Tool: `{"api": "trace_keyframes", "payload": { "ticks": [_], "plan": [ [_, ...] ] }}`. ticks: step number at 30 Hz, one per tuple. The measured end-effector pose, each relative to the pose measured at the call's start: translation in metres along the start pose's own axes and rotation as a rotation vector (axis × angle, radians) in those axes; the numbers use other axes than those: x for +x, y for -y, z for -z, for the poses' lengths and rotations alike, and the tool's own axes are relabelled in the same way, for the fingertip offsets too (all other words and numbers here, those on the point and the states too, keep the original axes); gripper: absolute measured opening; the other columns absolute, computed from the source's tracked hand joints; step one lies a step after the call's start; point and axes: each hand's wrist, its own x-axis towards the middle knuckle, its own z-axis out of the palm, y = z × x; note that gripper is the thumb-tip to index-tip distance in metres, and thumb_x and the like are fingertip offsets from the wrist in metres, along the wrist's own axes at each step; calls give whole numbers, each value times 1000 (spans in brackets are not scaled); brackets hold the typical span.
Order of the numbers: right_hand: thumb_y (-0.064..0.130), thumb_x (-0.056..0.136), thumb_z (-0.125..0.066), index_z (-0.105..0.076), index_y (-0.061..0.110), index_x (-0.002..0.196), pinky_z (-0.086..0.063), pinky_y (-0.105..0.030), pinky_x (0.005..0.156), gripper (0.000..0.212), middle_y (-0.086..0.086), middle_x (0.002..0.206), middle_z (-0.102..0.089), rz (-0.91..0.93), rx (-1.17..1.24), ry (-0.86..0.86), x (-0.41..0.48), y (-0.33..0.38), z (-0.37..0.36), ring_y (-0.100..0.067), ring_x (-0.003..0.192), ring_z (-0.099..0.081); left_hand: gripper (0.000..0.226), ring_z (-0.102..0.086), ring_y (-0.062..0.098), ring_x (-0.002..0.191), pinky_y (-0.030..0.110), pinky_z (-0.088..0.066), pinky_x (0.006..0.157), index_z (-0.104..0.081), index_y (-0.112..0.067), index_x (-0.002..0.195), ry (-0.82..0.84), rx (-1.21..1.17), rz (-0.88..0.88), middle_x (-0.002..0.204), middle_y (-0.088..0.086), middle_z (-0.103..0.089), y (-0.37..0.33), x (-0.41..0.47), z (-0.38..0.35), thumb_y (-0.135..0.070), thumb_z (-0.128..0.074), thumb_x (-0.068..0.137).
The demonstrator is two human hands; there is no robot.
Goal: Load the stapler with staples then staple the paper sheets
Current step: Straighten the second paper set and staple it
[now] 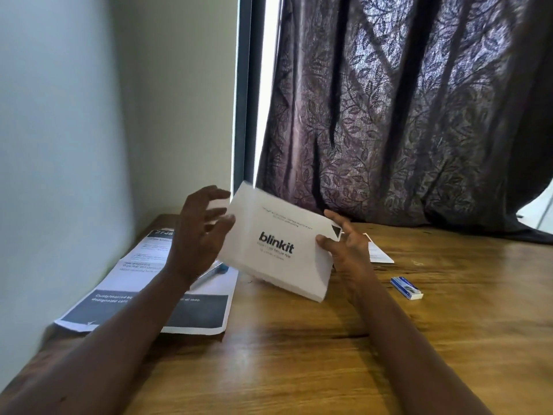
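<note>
Wooden table point(299, 354) is carrying everything beside a curtained window point(389, 115). We are holding the paper sheets point(278, 244) raised off it, probably to square their edges for stapling. Our right hand point(347, 247) is clamping the right edge in a pinch grip, and our left hand point(194, 235) is spread apart against the opposite edge. Under the left grip, what looks like the stapler point(214, 272) is lying on a printed sheet point(149, 310). The staple box point(407, 288) is lying outboard of the right grip, unobstructed.

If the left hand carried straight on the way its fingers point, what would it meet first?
Probably the left edge of the white blinkit sheets, pinched by the right hand; the left hand looks nearly on it.
</note>
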Motion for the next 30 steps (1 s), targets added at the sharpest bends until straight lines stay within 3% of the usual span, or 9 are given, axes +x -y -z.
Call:
{"api": "trace_keyframes", "payload": {
  "ticks": [3, 5, 7, 11, 16, 19, 23, 27, 30],
  "plan": [
    [2, 89, -72, -66, 28, 119, -61, -31, 72, 41, -5, 112, -73, 66, -138, 73, -3, 0, -1, -18, 92, -72, 59, -72, 15, 97, 36, -61, 80, -52, -30, 134, 23, -138, 248, 127, 3, -68, 0, 8, 10, -48, -73, 82],
    [5, 90, -72, -66, 27, 116, -62, -37, 77, 35, -6, 113, -74, 90, -172, 113, -7, 0, -3, -23, 97, -72, 56, -75, 18, 89, 31, -63, 73, -54, -35, 131, 91, -224, 338, 108, 4, -75, 1, 9, 15, -43, -80, 83],
    [5, 90, -72, -69, 22, 111, -61, -35, 78, 27, -6, 107, -76, 109, -188, 143, -9, 0, -5, -23, 96, -73, 43, -76, 21, 85, 28, -62, 65, -59, -39, 126, 150, -218, 350, 99, 1, -77, 2, 7, 17, -31, -77, 87],
    [5, 90, -72, -71, 21, 103, -59, -22, 73, 20, 0, 101, -77, 127, -269, 148, -10, 0, -6, -16, 94, -73, 38, -78, 25, 86, 35, -65, 67, -69, -37, 119, 253, -217, 345, 102, 2, -79, 5, 6, 18, -13, -76, 90],
    [1, 92, -68, -74, 17, 117, -58, -27, 87, 30, -2, 106, -77, 119, -257, 143, -9, 0, -4, -15, 100, -72, 15, -77, 21, 88, 40, -65, 77, -80, -29, 96, 355, -109, 372, 98, -6, -80, 9, 6, 18, -17, -78, 88],
    [1, 91, -69, -76, 17, 110, -58, -29, 88, 26, 1, 104, -77, 114, -299, 110, -7, -2, -2, -16, 101, -72, 13, -78, 18, 86, 35, -64, 76, -81, -28, 96, 390, -38, 306, 94, -9, -80, 8, 7, 16, -18, -79, 87],
    [6, 93, -67, -74, 29, 103, -58, -33, 88, 26, 8, 105, -74, 155, -476, 32, -5, -8, 2, -10, 98, -70, 15, -71, -2, 84, 12, -53, 70, -81, -31, 98, 401, 233, 114, 93, -26, -74, 6, 3, 5, -21, -80, 87],
    [16, 97, -61, -67, 34, 115, -45, -20, 71, 27, 7, 117, -70, 233, -924, -64, -9, -18, 7, -9, 99, -61, 24, -70, 13, 99, 31, -56, 87, -77, -30, 114, 438, 532, 4, 116, -9, -76, 0, -13, -17, -32, -76, 90],
    [18, 98, -56, -64, 32, 127, -47, -27, 80, 33, 3, 126, -67, 230, -1169, -74, -16, -28, 11, -17, 112, -61, 27, -69, 19, 104, 32, -50, 88, -71, -32, 121, 489, 709, -123, 119, -3, -75, -6, -22, -33, -33, -71, 94]
  ]
}}
